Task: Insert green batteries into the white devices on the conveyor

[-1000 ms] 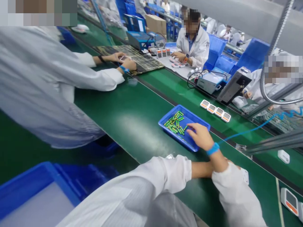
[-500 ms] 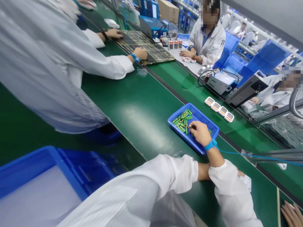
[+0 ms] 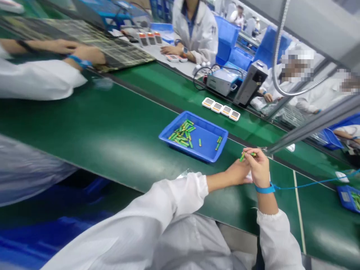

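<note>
Now slim green cylindrical batteries (image 3: pixel 242 156) are pinched by the right hand (image 3: pixel 260 170): presumably light, stiff, best held mid-barrel; whether the left hand (image 3: pixel 236 173) grips cannot be told.

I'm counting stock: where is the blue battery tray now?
In the head view, near centre, the blue tray sits on the green worktop, beyond and left of the left hand.

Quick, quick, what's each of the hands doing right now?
Left hand: at a small white object; its grip is partly hidden, so open or closed can't be told.
Right hand: closed, holding small green cylindrical batteries.
</note>
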`<control>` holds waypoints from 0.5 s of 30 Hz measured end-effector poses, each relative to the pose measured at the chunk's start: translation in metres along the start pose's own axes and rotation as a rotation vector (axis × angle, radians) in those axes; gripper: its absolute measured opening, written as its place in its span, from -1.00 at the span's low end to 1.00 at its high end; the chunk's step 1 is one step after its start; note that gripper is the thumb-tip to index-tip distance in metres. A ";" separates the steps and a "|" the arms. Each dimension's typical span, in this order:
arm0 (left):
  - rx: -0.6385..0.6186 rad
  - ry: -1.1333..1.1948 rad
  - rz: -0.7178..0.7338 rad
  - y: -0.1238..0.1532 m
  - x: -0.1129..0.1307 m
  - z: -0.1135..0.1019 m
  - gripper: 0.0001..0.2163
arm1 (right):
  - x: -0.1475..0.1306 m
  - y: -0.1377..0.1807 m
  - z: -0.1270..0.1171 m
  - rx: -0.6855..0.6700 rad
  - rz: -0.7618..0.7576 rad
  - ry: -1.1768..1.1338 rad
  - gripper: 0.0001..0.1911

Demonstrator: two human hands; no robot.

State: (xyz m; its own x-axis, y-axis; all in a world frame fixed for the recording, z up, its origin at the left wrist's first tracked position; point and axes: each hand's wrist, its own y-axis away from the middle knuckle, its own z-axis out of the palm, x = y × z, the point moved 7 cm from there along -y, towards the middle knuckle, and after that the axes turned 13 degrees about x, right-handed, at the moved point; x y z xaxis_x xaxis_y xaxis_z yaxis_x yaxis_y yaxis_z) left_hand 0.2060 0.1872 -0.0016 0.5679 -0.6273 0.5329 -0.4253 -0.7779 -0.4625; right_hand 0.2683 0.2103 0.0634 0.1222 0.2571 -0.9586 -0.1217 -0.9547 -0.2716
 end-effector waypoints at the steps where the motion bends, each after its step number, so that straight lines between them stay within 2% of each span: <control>1: -0.035 -0.017 -0.035 0.004 -0.004 -0.001 -0.23 | 0.010 0.001 -0.023 0.073 -0.013 0.044 -0.82; 3: -0.066 -0.019 -0.099 0.013 -0.011 -0.007 -0.28 | 0.029 0.005 -0.058 0.167 -0.023 0.116 -0.81; 5: -0.044 0.046 -0.135 0.020 -0.014 -0.017 -0.28 | 0.044 0.011 -0.077 0.199 -0.023 0.154 -0.81; 8: -0.005 0.135 -0.175 0.024 -0.016 -0.025 -0.40 | 0.053 0.021 -0.078 0.171 -0.043 0.155 -0.85; 12: 0.016 0.142 -0.202 0.020 -0.019 -0.022 -0.73 | 0.046 0.032 -0.068 0.067 -0.111 0.193 -0.90; 15: 0.035 0.153 -0.196 0.018 -0.021 -0.019 -0.83 | 0.041 0.038 -0.071 -0.005 -0.128 0.266 -0.87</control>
State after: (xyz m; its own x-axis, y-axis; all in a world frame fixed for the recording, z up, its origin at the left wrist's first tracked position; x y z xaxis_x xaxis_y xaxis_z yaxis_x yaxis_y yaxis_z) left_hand 0.1731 0.1855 -0.0074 0.5223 -0.4649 0.7149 -0.2918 -0.8851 -0.3625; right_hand 0.3383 0.1740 0.0200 0.3902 0.3278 -0.8604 -0.0841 -0.9179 -0.3878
